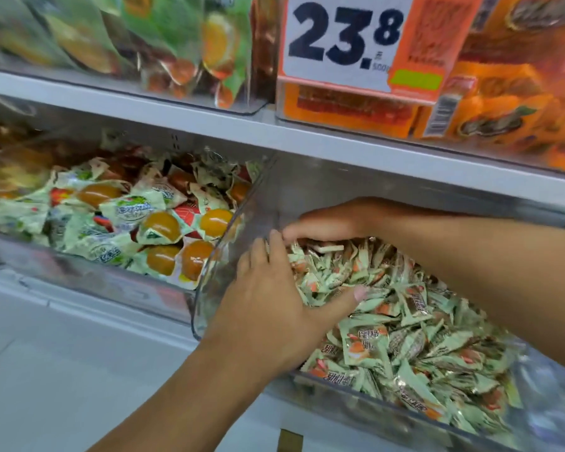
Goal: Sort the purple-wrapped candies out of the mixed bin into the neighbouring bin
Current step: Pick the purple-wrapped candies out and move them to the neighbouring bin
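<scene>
Both my hands are inside the clear right-hand bin, which is full of small pale-green wrapped candies with orange and brown print. My left hand lies flat on the pile against the bin's left wall, fingers spread, thumb pointing right. Cupped over the candies at the back of the bin, my right hand has its fingertips almost touching those of my left hand. What lies under its palm is hidden. I see no purple wrapper. The neighbouring clear bin on the left holds larger green packs with orange jelly.
A grey shelf board runs just above both bins. On it stand a clear bin of green and orange bags and orange boxes. A price sign reading 23.8 hangs at the front. Pale floor lies below.
</scene>
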{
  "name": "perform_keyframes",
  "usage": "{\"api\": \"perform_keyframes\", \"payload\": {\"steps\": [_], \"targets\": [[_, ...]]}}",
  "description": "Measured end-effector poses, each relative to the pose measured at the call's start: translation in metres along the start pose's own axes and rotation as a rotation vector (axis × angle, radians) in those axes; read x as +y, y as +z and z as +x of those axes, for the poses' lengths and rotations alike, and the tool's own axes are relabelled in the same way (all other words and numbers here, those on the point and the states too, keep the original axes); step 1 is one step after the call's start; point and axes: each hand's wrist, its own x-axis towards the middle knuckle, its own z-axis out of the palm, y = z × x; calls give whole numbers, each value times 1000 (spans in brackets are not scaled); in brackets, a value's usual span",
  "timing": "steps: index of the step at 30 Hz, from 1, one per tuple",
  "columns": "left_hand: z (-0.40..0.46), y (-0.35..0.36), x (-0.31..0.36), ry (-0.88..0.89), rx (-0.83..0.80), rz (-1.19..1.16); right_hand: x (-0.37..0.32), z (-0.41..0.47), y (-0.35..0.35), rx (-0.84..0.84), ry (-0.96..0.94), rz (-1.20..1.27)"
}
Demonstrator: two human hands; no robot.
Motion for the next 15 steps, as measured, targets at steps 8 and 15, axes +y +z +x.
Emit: {"api": "perform_keyframes", "payload": {"steps": [8, 15], "targets": [[-3, -1, -2, 22, -76, 60, 12, -90, -5, 35, -200, -127], [-6, -6, 2, 126, -84, 141, 33, -149, -8, 117, -199, -319]]}}
